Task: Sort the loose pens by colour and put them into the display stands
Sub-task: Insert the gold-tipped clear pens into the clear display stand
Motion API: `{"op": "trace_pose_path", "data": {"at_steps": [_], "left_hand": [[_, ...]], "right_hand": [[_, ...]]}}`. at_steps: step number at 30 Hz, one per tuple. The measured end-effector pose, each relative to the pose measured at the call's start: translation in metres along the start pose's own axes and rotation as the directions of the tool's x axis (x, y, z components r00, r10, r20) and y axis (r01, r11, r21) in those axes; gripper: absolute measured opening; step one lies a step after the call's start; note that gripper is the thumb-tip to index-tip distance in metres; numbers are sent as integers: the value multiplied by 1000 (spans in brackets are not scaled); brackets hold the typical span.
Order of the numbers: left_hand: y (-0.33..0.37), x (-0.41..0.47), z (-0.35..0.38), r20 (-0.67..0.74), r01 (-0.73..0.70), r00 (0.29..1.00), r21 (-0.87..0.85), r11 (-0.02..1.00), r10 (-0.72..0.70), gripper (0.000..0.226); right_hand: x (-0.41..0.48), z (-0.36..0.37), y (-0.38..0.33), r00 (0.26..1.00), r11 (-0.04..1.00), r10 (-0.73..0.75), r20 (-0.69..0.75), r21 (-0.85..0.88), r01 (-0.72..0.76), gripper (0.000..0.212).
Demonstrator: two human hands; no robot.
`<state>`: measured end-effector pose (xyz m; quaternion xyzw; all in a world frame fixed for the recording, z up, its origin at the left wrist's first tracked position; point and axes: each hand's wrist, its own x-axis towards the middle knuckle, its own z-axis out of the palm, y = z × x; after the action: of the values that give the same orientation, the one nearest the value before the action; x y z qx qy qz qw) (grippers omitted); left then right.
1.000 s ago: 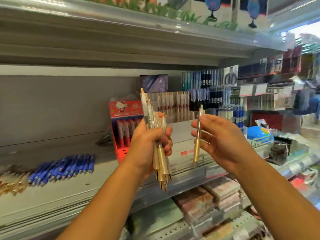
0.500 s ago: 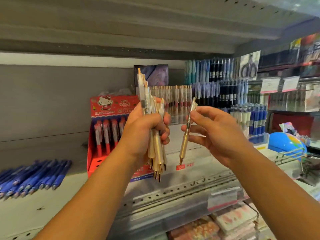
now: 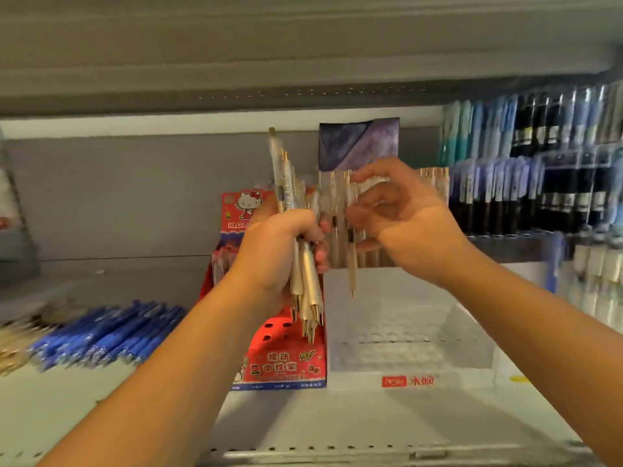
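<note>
Gold pens (image 3: 305,281) fill our left hand (image 3: 273,257), its fingers wrapped tight round the bundle, tips down. Our right hand (image 3: 411,224) pinches one gold pen (image 3: 352,267) upright, just beside the bundle and above the clear stand (image 3: 404,332). We judge we are loading the gold ones. Next, this pen needs lowering tip-first into a free slot beneath that hand. The barrels are slim and shiny, with clear tops.

- The left hand (image 3: 269,257) and left forearm (image 3: 161,365) were bare, the arm lying toward seven o'clock.
- The right hand (image 3: 408,224) and right forearm (image 3: 526,315) were likewise bare, toward four o'clock.
</note>
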<state>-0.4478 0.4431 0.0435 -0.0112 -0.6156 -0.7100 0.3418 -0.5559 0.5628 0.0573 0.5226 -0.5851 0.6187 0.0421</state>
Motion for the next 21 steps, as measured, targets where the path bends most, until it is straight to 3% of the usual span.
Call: {"op": "trace_pose_path", "data": {"at_steps": [4,7,10,14,17,21], "left_hand": [[-4,10,13,-28,-12,999,104,994,15,9],[-10,15,13,-24,-61,998,153,986,65,33],[-16,18,9,-14,-40,999,168,985,43,40],[-22,22,0,-10,48,999,124,991,-47,47],[-22,20,-5,52,58,997,109,992,-64,30],[-23,17,-11,82,98,991,101,990,-106,13]], "right_hand": [[6,3,23,991,983,128,45,129,-133,39],[5,2,41,989,985,143,29,93,-145,46],[7,3,52,985,983,167,29,74,-169,46],[3,5,58,990,989,137,43,-56,-135,35],[2,8,62,993,985,110,43,-142,-102,30],[-4,10,66,998,920,-33,58,-389,53,25]]}}
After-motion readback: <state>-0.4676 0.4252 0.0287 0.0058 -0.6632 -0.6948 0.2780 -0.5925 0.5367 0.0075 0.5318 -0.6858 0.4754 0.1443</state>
